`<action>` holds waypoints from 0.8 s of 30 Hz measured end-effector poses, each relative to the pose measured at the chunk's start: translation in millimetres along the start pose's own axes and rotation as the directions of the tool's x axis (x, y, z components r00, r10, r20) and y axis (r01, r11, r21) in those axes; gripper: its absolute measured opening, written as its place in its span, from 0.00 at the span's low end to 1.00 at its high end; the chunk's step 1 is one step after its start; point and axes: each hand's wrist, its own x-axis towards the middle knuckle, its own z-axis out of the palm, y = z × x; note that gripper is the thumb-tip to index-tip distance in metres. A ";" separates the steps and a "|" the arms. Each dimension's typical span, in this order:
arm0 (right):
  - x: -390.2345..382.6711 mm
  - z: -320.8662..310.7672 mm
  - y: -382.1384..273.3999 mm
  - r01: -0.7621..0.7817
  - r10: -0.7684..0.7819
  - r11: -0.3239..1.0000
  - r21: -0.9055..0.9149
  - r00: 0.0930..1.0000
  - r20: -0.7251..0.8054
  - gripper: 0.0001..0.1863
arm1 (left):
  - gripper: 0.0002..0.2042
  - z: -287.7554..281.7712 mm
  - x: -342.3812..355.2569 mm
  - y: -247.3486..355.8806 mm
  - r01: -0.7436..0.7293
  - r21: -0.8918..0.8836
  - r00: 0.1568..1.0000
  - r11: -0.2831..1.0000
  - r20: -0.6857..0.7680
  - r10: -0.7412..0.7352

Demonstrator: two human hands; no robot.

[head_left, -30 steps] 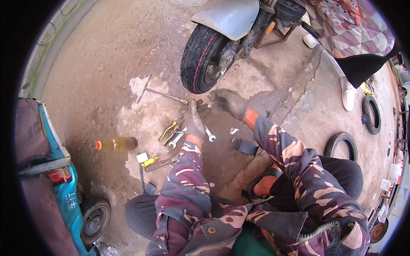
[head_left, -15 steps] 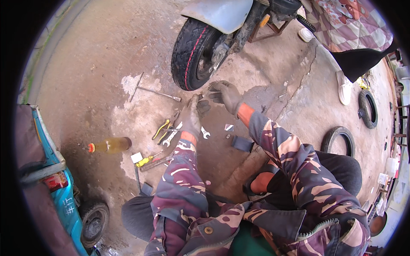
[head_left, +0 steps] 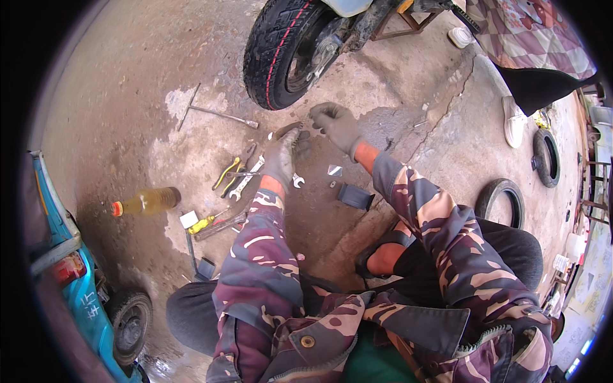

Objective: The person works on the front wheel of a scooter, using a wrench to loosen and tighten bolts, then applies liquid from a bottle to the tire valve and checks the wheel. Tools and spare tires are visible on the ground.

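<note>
Below tyre (head_left: 267, 60) edge: left hand (head_left: 279, 158), right hand (head_left: 338, 129), narrow open gap between; cannot tell either grip's state.

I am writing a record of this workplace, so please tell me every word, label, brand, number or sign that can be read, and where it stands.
White characters on the teal vehicle: visible, but I do not copy them.
Marks on the pale panel at right: too blurred to read.
Small white card: too blurred.

Brown, cracked concrete floor (head_left: 396, 83) with pale patches (head_left: 167, 166), soft light
</note>
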 end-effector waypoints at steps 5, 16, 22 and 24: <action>10.9 -5.0 -15.0 -0.216 0.210 0.956 0.199 0.976 0.055 0.18 | 0.16 -4.1 5.8 0.0 -0.092 -0.055 0.991 0.994 0.088 0.097; 14.8 5.5 -16.1 -0.210 0.170 0.936 0.283 0.972 0.159 0.19 | 0.15 -1.1 3.4 5.3 -0.068 -0.147 0.994 0.987 0.075 0.080; 15.7 3.5 -29.7 -0.078 0.050 0.967 0.245 0.992 0.117 0.18 | 0.15 -0.9 4.9 3.3 -0.123 -0.179 0.982 0.976 0.122 0.146; 14.7 6.1 -32.9 -0.086 0.064 0.968 0.234 0.993 0.101 0.17 | 0.15 -0.6 5.5 3.4 -0.137 -0.215 0.978 0.967 0.125 0.167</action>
